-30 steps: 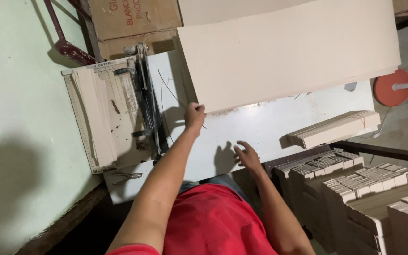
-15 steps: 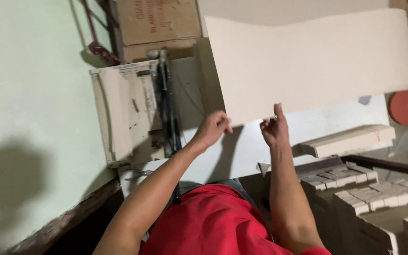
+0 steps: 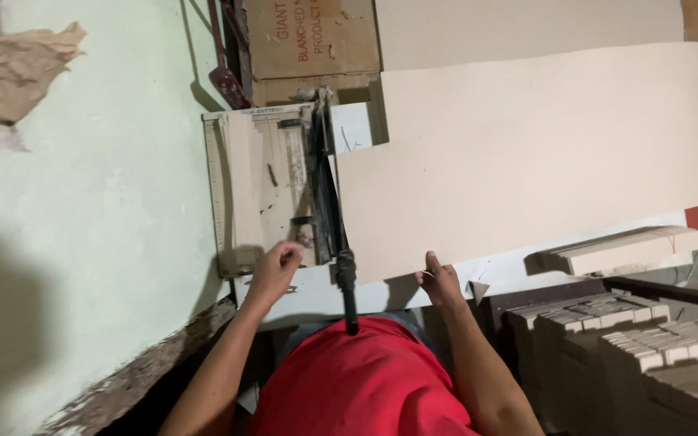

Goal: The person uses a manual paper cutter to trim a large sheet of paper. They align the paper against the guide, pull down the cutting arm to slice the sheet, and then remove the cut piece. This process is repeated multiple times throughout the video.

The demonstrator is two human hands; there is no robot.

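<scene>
The large cream sheet (image 3: pixel 527 178), held up by its corner a second ago, has been brought over against the black blade arm of the paper cutter (image 3: pixel 268 194). The left hand (image 3: pixel 275 270) has been taken off the sheet's corner and is now curled at the near end of the cutter's bed. The right hand (image 3: pixel 439 282), earlier spread above the white table (image 3: pixel 317 295), is now pressed to the sheet's near edge.
</scene>
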